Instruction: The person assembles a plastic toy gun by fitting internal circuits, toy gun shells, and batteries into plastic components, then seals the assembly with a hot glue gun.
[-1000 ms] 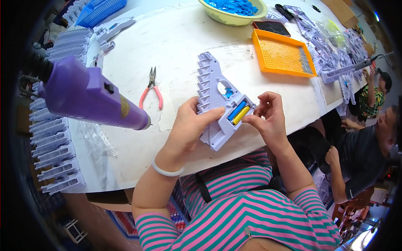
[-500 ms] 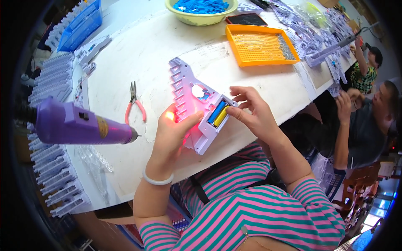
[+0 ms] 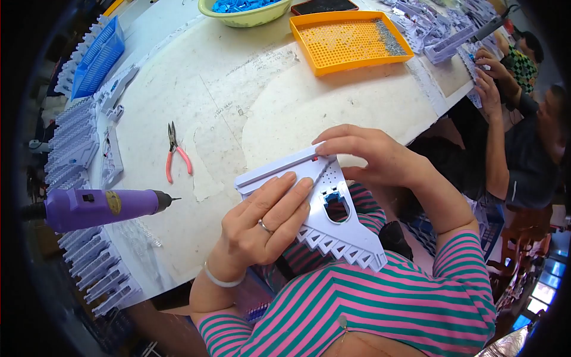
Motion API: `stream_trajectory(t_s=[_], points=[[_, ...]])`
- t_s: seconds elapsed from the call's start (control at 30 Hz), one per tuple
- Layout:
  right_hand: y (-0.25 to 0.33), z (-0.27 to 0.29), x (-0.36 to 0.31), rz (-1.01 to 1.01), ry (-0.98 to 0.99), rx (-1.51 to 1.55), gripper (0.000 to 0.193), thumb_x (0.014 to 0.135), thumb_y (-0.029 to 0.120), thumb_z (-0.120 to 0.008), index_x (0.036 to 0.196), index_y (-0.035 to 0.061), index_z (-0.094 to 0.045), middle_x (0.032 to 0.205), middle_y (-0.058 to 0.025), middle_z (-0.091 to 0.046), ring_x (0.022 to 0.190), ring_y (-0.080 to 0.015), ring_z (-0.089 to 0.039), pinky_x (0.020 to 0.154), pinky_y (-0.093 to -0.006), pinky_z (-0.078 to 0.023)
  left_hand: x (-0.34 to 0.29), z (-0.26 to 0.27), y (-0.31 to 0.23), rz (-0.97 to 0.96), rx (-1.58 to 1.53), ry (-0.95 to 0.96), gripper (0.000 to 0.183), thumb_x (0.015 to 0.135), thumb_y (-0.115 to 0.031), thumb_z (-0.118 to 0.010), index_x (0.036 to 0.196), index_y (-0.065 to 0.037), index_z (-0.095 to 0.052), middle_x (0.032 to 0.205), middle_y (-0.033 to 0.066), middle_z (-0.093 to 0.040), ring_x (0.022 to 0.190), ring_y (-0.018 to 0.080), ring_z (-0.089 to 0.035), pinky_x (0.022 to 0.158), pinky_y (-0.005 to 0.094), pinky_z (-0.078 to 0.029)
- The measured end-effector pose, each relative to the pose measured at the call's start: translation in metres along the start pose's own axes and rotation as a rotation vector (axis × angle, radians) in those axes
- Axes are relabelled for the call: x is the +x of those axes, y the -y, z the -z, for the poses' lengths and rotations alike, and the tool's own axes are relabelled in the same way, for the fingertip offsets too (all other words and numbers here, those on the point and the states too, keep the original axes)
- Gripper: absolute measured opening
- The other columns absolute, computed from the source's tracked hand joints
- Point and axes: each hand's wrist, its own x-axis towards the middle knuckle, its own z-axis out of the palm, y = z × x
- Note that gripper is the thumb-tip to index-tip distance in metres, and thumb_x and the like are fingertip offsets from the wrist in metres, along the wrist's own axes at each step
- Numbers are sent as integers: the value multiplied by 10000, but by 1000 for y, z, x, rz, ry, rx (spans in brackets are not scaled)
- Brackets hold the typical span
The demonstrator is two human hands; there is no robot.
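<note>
A pale lavender plastic toy gun (image 3: pixel 355 237) is held between my two hands above the table's near edge. Its flat side faces up, and its toothed edge points toward my body. An oval opening with a blue part at its rim shows in the side. My left hand (image 3: pixel 259 223) wraps the long end, with several fingers laid across the top face. My right hand (image 3: pixel 383 156) grips the far corner, its fingertips on the upper edge and the thumb partly hidden. The battery side is turned out of sight.
Red-handled pliers (image 3: pixel 173 144) lie left on the table. A purple electric screwdriver (image 3: pixel 107 209) juts in from the left, near stacked lavender parts (image 3: pixel 71 140) and a blue basket (image 3: pixel 98 59). Farther off are an orange screw tray (image 3: pixel 363 64) and a yellow bowl (image 3: pixel 250 19). Co-workers sit at right.
The toy gun has been flipped and turned, so the blue and yellow batteries no longer show and its toothed edge now faces me. The red glow is gone. Both hands have shifted their hold.
</note>
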Motion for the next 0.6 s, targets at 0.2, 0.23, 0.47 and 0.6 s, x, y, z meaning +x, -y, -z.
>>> stream_trajectory(t_s=[0.2, 0.23, 0.47, 0.6], points=[[-8, 8, -19, 116, -60, -129, 534, 770, -12, -794, 1270, 111, -654, 1231, -169, -633, 1075, -347, -679, 892, -383, -585, 15, -2, -1, -11, -87, 95, 165, 859, -53, -724, 1011, -33, -664, 1175, 160, -737, 1090, 351, -713, 901, 411, -621], [-12, 4, -20, 133, -86, -159, 536, 760, 10, -812, 1259, 129, -656, 1203, -161, -634, 1038, -352, -685, 856, -379, -590, 13, -1, 0, -4, -108, 115, 141, 891, -58, -706, 1015, -29, -648, 1169, 170, -737, 1097, 373, -706, 915, 430, -611], [-17, 5, -24, 196, -57, 17, 579, 781, 39, -820, 1287, 108, -549, 1221, -158, -580, 1083, -372, -646, 901, -416, -562, 18, 1, -6, -53, -117, 98, 231, 917, -48, -686, 1132, -3, -613, 1188, 224, -700, 1071, 408, -706, 909, 463, -597], [-15, 12, -32, 140, -41, 86, 590, 771, 10, -816, 1289, 93, -545, 1205, -157, -565, 1067, -350, -638, 907, -399, -549, 38, -3, -14, -9, -198, 95, 200, 986, -108, -636, 1162, -14, -654, 1150, 220, -733, 1046, 385, -729, 865, 446, -613]])
